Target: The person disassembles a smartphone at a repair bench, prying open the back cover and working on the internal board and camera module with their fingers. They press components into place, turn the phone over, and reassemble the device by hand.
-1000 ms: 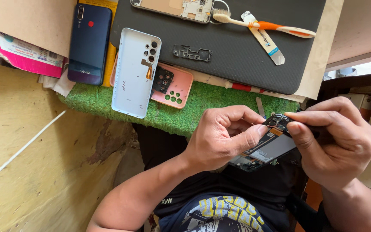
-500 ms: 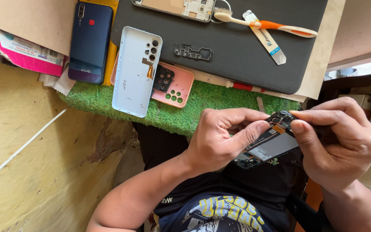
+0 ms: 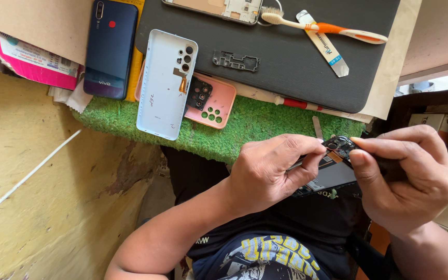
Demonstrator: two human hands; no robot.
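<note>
We grip one opened phone [image 3: 333, 168] in both hands, left hand [image 3: 265, 173] and right hand [image 3: 410, 179] pinching it. Far left lie one white back cover [image 3: 164, 85], one pink case [image 3: 216, 103] and one dark blue phone [image 3: 111, 49].

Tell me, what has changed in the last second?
Hardly anything. Both hands, left hand and right hand, keep pinching the opened dark phone; they drifted slightly lower. The white back cover, blue phone and toothbrush stayed put.

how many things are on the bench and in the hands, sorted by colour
white: 1, back cover
pink: 1, phone case
dark blue: 1, phone
orange and white: 1, toothbrush
black: 2, bracket, opened phone held by left hand and right hand
total: 6
</note>
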